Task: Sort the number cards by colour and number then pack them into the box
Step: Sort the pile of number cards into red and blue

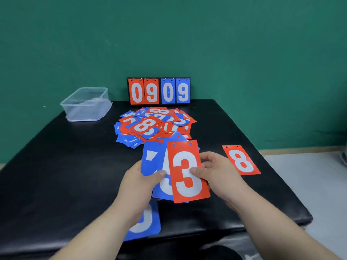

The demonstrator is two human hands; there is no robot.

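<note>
Number cards point(150, 124), red and blue plastic with white digits, lie heaped beyond both hands on the black padded table point(56, 166). Far off to the left, a clear plastic box point(86, 106) holds something pale I cannot make out. The left hand point(139, 182) grips a fan of blue cards point(150, 158), thumb on top. The right hand point(219, 177) pinches a red 3 card point(187, 173) overlapping them. A red 8 card point(241, 160) lies flat just right of the right hand.

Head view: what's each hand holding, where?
Right hand pinches red number-3 card at its right edge. Left hand grips fanned blue number cards at their left side.
</note>
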